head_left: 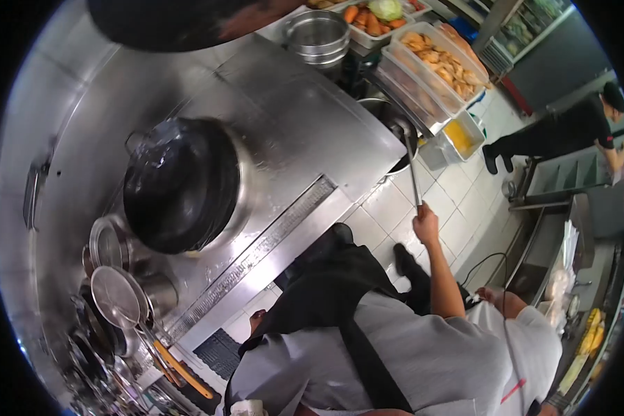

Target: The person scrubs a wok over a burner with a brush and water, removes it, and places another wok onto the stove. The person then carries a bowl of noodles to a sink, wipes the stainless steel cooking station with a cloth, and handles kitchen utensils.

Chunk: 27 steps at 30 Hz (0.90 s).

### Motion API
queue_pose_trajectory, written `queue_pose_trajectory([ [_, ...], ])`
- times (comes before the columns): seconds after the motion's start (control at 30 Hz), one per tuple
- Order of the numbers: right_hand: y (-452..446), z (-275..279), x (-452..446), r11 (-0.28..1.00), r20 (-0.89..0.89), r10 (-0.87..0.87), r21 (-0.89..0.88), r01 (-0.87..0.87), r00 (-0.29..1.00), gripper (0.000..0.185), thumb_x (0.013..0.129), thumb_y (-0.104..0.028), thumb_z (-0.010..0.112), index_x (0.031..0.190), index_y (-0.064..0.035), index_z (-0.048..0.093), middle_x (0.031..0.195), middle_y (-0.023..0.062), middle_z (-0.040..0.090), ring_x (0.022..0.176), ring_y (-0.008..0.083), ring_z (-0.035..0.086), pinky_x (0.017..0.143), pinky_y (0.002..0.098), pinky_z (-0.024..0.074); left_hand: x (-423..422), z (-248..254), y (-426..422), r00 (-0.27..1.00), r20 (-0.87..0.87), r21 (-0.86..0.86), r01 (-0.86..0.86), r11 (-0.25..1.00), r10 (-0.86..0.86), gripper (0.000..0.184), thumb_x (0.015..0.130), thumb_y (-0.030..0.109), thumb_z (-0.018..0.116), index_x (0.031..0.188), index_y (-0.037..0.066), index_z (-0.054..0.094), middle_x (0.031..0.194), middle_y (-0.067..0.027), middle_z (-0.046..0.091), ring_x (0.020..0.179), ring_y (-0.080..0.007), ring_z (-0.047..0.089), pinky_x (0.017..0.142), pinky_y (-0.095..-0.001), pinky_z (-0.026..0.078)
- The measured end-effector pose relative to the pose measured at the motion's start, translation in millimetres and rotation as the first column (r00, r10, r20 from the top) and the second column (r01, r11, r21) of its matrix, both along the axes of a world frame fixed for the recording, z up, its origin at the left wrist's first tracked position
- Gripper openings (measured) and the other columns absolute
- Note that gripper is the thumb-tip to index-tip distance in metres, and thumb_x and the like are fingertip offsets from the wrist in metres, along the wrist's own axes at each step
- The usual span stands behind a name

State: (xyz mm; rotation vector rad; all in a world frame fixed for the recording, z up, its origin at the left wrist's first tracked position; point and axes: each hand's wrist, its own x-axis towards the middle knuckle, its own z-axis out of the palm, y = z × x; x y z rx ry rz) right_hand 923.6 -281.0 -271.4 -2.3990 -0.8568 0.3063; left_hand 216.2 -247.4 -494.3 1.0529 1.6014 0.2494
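Observation:
My right hand [426,223] is closed round the end of a long metal ladle [414,173]. The far end of the ladle reaches into a deep pot [371,105] beside the steel cooking range [305,118]; its bowl is hard to make out there. My left hand [257,319] shows only in part, low beside my black apron, and its fingers are hidden. A large black wok [187,191] sits on the range, with glossy wetness near its looped handle.
Strainers [118,297] and pans crowd the range's left end. Stacked metal pots [317,35], a tub of orange-brown food pieces [440,66] and a yellow-filled container [459,136] stand beyond the pot. One co-worker [561,128] stands across the tiled floor; another person's hand [491,297] is close behind my right arm.

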Motion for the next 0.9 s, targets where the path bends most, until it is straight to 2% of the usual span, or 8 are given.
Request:
queue_pose_trajectory([
  [0.2,37.1,-51.5,30.2,0.984,-0.127,-0.083,-0.164,0.062,0.988,0.054,0.074,-0.006,0.057,0.127,-0.0047,0.051,0.081,0.0265,0.064,0.077,0.0446,0.063,0.071,0.0528,0.0512,53.3,42.6,30.5,0.986,-0.059,0.017,0.159,0.987,-0.158,0.019,0.083,0.014,0.069,0.094,-0.001,0.068,0.089,-0.0099,0.069,0.078,-0.0163,0.064,0.071,-0.0307,0.052],
  [0.37,53.6,-64.1,81.4,0.979,-0.107,0.146,-0.125,-0.159,0.983,0.055,0.076,-0.006,0.056,0.130,-0.0080,0.048,0.077,0.0237,0.065,0.071,0.0440,0.063,0.066,0.0529,0.0518,89.3,75.6,40.3,0.977,-0.087,-0.010,0.196,0.981,-0.196,0.019,0.082,0.014,0.069,0.095,0.001,0.069,0.093,-0.0100,0.070,0.082,-0.0165,0.066,0.074,-0.0308,0.054],
  [0.63,115.4,-98.1,137.8,0.855,-0.165,0.308,-0.384,-0.348,0.937,0.057,0.080,-0.017,0.064,0.134,-0.0086,0.047,0.088,0.0216,0.067,0.084,0.0389,0.065,0.073,0.0488,0.0522,102.7,91.7,47.5,0.974,0.053,0.035,0.220,0.975,-0.221,0.020,0.080,0.014,0.070,0.098,0.004,0.070,0.100,-0.0103,0.071,0.089,-0.0167,0.068,0.078,-0.0311,0.056],
  [0.67,120.5,-106.7,141.7,0.846,-0.176,0.336,-0.376,-0.379,0.925,0.058,0.080,-0.020,0.066,0.134,-0.0086,0.047,0.089,0.0217,0.066,0.084,0.0387,0.065,0.073,0.0488,0.0519,111.5,104.4,50.3,0.873,-0.123,0.064,0.482,0.874,-0.473,0.022,0.080,0.013,0.070,0.100,0.004,0.069,0.100,-0.0107,0.071,0.087,-0.0173,0.069,0.077,-0.0310,0.056],
  [0.73,137.9,-106.6,166.1,0.867,-0.395,0.365,-0.186,-0.462,0.843,0.038,0.079,-0.026,0.071,0.107,-0.0007,0.065,0.086,0.0226,0.068,0.084,0.0352,0.068,0.072,0.0469,0.0532,161.0,159.8,64.4,0.429,-0.509,0.042,0.878,0.476,-0.746,0.026,0.081,0.012,0.069,0.105,0.002,0.066,0.098,-0.0116,0.070,0.085,-0.0185,0.069,0.074,-0.0310,0.057],
  [0.8,161.8,-121.0,202.8,0.858,-0.804,0.203,-0.129,-0.498,0.559,0.033,0.076,-0.026,0.074,0.085,0.0043,0.066,0.080,0.0224,0.068,0.081,0.0313,0.069,0.070,0.0472,0.0528,211.3,197.4,72.2,0.818,-0.357,-0.175,0.416,0.892,-0.451,0.028,0.083,0.012,0.067,0.110,0.003,0.063,0.094,-0.0117,0.070,0.081,-0.0201,0.069,0.070,-0.0316,0.057],
  [0.87,189.8,-175.8,242.9,0.786,-0.621,0.356,-0.206,-0.583,0.698,0.031,0.078,-0.027,0.069,0.077,0.0038,0.064,0.087,0.0232,0.068,0.081,0.0266,0.068,0.069,0.0469,0.0524,216.9,195.2,72.6,0.931,-0.308,-0.317,0.093,0.944,-0.195,0.030,0.085,0.011,0.065,0.114,0.003,0.061,0.089,-0.0113,0.069,0.077,-0.0210,0.069,0.065,-0.0314,0.056],
  [0.9,196.3,-240.9,261.0,0.744,-0.262,0.518,-0.332,-0.580,0.815,0.031,0.078,-0.029,0.068,0.073,0.0013,0.064,0.089,0.0232,0.068,0.081,0.0269,0.068,0.071,0.0464,0.0530,210.8,190.8,69.9,0.939,-0.296,-0.332,0.069,0.941,-0.173,0.031,0.085,0.011,0.064,0.115,0.003,0.060,0.086,-0.0109,0.069,0.076,-0.0211,0.069,0.063,-0.0309,0.055],
])
